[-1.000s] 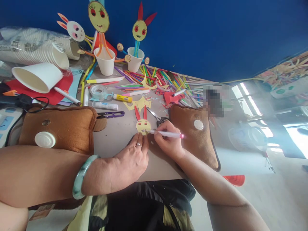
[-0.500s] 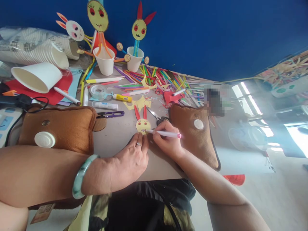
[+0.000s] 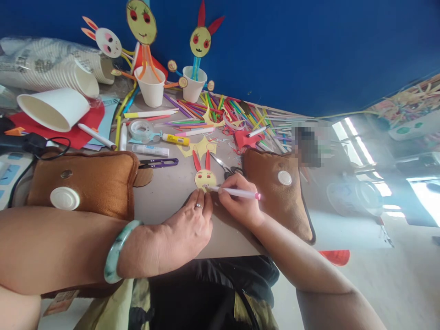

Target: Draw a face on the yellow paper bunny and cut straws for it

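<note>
A small yellow paper rabbit face (image 3: 205, 178) with red ears lies flat on the table, eyes, lashes and a mouth drawn on it. My left hand (image 3: 192, 224) rests palm down, its outstretched fingertips pressing the lower edge of the face. Pinched in my right hand (image 3: 240, 199) is a white marker with a pink end (image 3: 242, 193); its tip meets the face near the mouth. Just beyond my right fingers lie scissors (image 3: 225, 168), blades partly over a yellow paper scrap (image 3: 199, 147).
Brown cushions (image 3: 85, 178) flank the work spot, the right one (image 3: 271, 183) close to my wrist. Thread snips (image 3: 160, 162), a glue stick (image 3: 175, 139), clear tape (image 3: 140, 130) and markers lie behind. Paper cups (image 3: 151, 89) with puppets stand by the blue wall (image 3: 275, 55).
The view has shifted very slightly. Both hands keep their places, with the marker tip still at the mouth of the paper face.
</note>
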Available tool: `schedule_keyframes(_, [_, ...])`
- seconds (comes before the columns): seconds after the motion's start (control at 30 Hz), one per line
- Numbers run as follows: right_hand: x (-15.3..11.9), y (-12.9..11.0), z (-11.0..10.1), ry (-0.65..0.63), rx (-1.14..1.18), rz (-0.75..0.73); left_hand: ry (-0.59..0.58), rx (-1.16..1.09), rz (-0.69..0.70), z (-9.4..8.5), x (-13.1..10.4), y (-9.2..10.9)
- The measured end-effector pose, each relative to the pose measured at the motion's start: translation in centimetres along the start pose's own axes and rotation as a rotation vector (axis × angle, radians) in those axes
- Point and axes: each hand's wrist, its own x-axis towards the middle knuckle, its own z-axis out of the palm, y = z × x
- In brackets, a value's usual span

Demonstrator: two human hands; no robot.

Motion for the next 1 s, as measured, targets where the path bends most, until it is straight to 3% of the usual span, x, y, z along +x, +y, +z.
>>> schedule_keyframes(0.27, [0.1, 0.0, 0.0, -0.047, 0.007, -0.049, 0.016, 0.005, -0.006, 0.1, 0.1, 0.0])
schedule_keyframes(0.7, [0.1, 0.0, -0.1, -0.063, 0.004, -0.013, 0.009, -0.047, -0.017, -0.2, 0.0, -0.1])
schedule_keyframes(1.0, [0.1, 0.3, -0.7, 0.266, 0.091, 0.06, -0.007, 0.0, 0.013, -1.0, 0.7, -0.8])
